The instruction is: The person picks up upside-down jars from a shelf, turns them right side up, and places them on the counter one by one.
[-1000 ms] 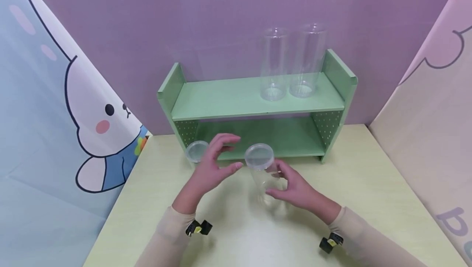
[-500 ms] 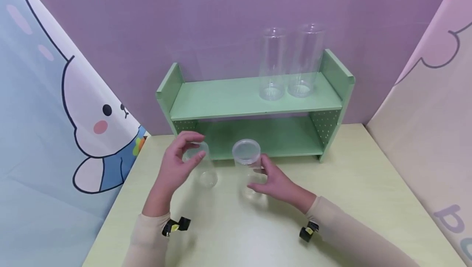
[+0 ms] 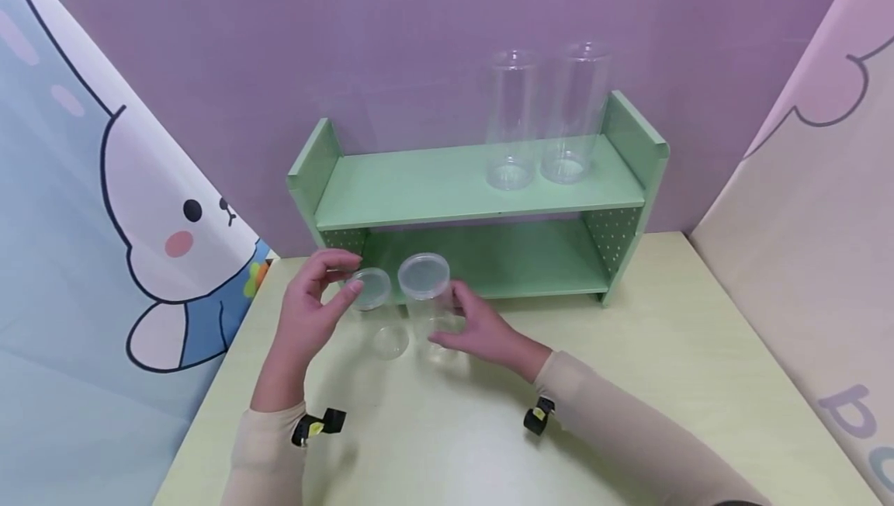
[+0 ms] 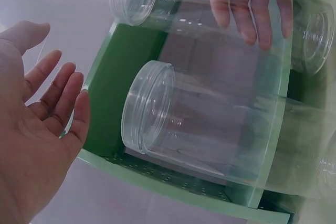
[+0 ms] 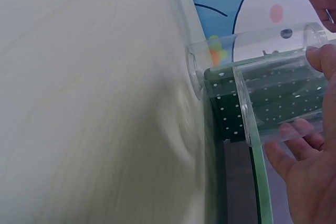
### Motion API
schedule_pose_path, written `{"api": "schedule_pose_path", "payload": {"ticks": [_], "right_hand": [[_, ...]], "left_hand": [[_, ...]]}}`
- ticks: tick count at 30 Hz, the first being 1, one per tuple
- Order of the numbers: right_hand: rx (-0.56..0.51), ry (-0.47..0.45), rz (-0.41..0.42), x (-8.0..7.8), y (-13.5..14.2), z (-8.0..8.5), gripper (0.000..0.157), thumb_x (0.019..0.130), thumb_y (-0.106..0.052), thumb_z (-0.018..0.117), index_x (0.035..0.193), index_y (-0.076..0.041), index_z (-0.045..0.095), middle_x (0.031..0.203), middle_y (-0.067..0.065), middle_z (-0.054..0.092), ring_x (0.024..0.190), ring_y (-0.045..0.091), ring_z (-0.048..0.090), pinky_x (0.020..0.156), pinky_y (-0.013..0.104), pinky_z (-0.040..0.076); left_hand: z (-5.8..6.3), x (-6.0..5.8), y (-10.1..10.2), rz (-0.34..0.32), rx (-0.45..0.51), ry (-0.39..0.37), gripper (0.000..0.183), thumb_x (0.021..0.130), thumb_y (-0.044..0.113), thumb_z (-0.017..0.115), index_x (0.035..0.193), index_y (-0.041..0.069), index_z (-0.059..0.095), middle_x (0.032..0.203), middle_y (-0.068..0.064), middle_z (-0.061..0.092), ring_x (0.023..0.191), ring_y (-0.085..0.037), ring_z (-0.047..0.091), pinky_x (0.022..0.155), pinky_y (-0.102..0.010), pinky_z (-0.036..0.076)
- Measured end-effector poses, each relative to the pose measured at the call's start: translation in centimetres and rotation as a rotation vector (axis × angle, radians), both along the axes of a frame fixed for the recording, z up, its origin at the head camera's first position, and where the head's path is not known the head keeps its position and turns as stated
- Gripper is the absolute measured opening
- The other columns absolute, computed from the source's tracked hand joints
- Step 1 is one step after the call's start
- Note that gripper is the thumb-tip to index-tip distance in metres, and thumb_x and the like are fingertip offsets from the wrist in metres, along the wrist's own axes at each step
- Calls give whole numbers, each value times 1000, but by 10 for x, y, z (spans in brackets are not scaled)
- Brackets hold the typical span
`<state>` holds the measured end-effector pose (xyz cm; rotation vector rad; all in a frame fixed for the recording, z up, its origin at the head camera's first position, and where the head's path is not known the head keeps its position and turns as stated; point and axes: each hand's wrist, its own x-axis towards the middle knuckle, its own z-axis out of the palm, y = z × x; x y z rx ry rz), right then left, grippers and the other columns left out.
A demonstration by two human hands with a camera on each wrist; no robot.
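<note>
Two clear, lidded cylindrical jars are side by side in front of the shelf. The left jar (image 3: 388, 339) stands on the table. My left hand (image 3: 307, 312) is beside its lid, fingers loosely bent; the left wrist view shows a gap between the fingers and the lid (image 4: 148, 107). My right hand (image 3: 489, 334) grips the other jar (image 3: 423, 308) from the right, thumb in front and fingers behind. In the right wrist view this held jar (image 5: 278, 93) has its base above the table, close to the standing jar (image 5: 236, 51).
A green two-tier shelf (image 3: 412, 184) stands at the back of the pale wooden table (image 3: 433, 444). On its upper tier, toward the right, are two tall clear jars (image 3: 511, 118). A purple cloth (image 3: 419, 40) hangs behind, with printed cloths at both sides.
My right hand has carried its jar left, up beside the standing jar. My left hand has moved left, from in front of the standing jar to the left side of its lid.
</note>
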<state>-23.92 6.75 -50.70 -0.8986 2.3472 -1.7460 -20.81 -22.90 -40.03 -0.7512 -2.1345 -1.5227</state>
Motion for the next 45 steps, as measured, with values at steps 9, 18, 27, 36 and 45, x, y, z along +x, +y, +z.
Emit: {"api": "schedule_pose_path", "payload": {"ticks": [9,18,27,36,45], "right_hand": [[17,-14,-29,-5,-17,-8,82,90,-23,94,157,-11,48,153,6,61,142,27,60,118,43,51],[51,-15,-53,-4,-20,-23,80,88,-20,95,154,-8,50,151,10,61,139,30,61,115,45,53],[36,-14,-29,-2,-20,-37,80,88,-16,94,152,-6,48,152,9,58,142,33,59,118,47,51],[47,4,-41,-4,-21,-38,79,88,-16,94,151,-6,47,152,9,58,143,33,58,119,47,50],[145,14,-69,4,-9,-25,94,88,-23,97,161,-6,42,154,11,58,143,33,58,120,49,49]], "left_hand": [[-1,2,-4,16,-5,-25,28,101,-10,71,130,-6,68,131,-14,65,124,-20,62,107,-30,56],[-2,2,-4,16,13,-30,28,101,-12,70,129,-6,69,129,-20,64,123,-22,63,107,-30,56],[-2,3,-3,20,18,-31,27,100,-12,71,127,-8,69,127,-18,66,121,-22,64,106,-30,56],[-2,2,0,6,25,-16,27,99,-15,70,126,-9,69,125,-21,66,118,-21,65,103,-28,56],[1,1,5,-7,12,-20,29,99,-13,72,127,-7,70,126,-20,67,119,-21,65,105,-29,56]]}}
